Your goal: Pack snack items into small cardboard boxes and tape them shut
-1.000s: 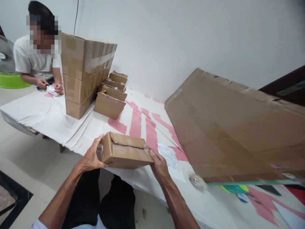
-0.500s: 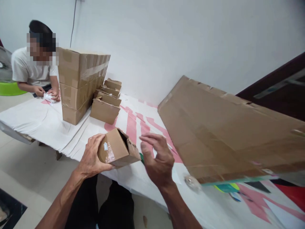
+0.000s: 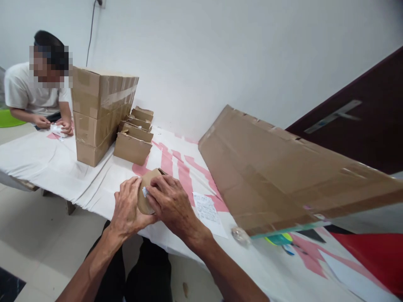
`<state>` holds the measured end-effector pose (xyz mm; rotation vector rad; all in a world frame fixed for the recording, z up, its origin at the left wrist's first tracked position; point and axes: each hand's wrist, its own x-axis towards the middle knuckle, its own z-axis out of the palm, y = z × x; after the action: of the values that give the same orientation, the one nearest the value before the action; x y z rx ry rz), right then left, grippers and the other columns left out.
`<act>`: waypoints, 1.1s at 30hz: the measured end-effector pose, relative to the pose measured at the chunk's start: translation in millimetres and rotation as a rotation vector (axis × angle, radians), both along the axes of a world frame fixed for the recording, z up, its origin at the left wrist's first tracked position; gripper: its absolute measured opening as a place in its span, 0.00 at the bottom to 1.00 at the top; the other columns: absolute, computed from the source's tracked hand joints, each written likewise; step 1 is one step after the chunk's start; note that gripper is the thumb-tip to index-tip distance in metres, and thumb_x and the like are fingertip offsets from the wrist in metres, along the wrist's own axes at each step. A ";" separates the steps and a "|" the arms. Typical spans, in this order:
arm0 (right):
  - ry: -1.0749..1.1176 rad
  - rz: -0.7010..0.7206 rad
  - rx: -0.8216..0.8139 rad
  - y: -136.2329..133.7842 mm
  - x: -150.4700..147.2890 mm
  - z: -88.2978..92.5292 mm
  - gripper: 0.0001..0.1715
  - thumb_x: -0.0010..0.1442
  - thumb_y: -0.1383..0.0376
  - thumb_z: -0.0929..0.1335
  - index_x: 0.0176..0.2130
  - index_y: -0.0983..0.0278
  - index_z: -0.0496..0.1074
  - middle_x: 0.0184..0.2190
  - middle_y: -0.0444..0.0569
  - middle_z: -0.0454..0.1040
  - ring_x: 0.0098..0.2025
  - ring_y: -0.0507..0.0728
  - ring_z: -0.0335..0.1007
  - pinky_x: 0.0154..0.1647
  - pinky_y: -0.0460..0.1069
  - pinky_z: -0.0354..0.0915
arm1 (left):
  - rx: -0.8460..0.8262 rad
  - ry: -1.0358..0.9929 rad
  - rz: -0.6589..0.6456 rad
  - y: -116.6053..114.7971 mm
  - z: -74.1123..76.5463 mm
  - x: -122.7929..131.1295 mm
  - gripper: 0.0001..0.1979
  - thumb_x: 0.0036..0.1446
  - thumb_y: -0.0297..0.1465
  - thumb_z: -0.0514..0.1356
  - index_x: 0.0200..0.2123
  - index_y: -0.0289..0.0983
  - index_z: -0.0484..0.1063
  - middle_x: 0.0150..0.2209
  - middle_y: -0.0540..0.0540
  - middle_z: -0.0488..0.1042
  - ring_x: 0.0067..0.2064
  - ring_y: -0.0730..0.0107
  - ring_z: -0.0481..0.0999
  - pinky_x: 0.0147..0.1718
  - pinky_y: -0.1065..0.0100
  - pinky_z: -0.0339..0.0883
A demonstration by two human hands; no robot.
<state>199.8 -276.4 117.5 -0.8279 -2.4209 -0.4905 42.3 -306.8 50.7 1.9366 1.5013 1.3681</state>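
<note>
While left hand grips small carton around its side, right hand bends over carton's end, fingers at small white label; whether they pinch or only press, cannot tell. Carton is held at near edge of cloth-covered table. Step in hand seems to be work on label. Next move, I judge, calls for steady left hold and exact fingertips.

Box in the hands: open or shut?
Cannot tell: the right hand hides much of the box; a dark gap shows at its upper edge.
</note>
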 end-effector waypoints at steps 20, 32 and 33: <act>-0.038 -0.065 0.045 -0.4 -3.1 -2.1 0.11 0.70 0.70 0.67 0.37 0.64 0.78 0.39 0.53 0.77 0.47 0.61 0.68 0.55 0.56 0.63 | -0.021 0.053 0.062 -4.9 10.4 6.9 0.47 0.46 0.41 0.74 0.67 0.38 0.62 0.66 0.31 0.68 0.67 0.36 0.66 0.60 0.37 0.66; -0.018 -0.097 0.047 -0.2 -6.7 -4.4 0.10 0.69 0.70 0.66 0.38 0.64 0.77 0.40 0.53 0.78 0.48 0.62 0.67 0.54 0.56 0.61 | -0.031 0.059 0.063 -5.2 11.4 9.0 0.45 0.46 0.38 0.72 0.66 0.37 0.62 0.66 0.31 0.68 0.67 0.38 0.65 0.60 0.38 0.65; -0.019 -0.102 0.042 -0.1 -7.3 -4.6 0.09 0.69 0.70 0.66 0.39 0.64 0.77 0.41 0.53 0.78 0.48 0.62 0.67 0.53 0.56 0.61 | -0.027 0.061 0.064 -5.1 11.0 9.2 0.45 0.46 0.38 0.72 0.66 0.36 0.62 0.66 0.31 0.68 0.67 0.38 0.66 0.60 0.38 0.66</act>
<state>192.5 -276.5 112.9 -0.9365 -2.3858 -0.5882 51.5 -311.9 61.7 1.9463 1.6142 1.3183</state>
